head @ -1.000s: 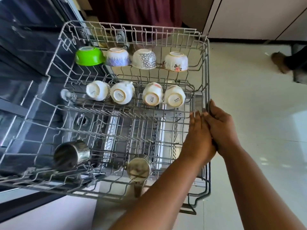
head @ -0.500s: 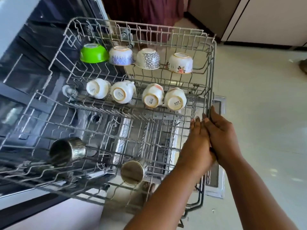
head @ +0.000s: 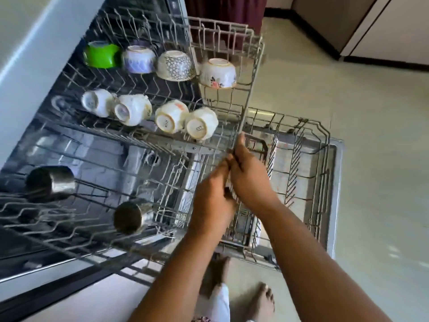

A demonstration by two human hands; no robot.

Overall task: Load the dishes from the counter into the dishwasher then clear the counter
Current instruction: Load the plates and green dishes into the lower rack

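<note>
**two hands on the rail of a loaded dishwasher rack**

a person's left hand and right hand meet at the front rail of the upper rack, just right of the frame's centre. the wire runs between them, with the left hand on the inner side and the right on the outer. the right hand's fingers are straight and pressed together along the rail. the left hand's fingers are blurred but appear straight too, laid flat against the wire rather than pinching it.

the dishes sit in the rack across the left half of the frame. a green bowl, a lilac bowl, a dotted bowl and a floral bowl stand upside down in a row at the top. below them four white cups lie tipped with their bases toward the camera. two steel tumblers lie on their sides at lower left.

the lower rack sits over the open door at centre right, on a pale tiled floor. bare feet show at the bottom edge.
</note>
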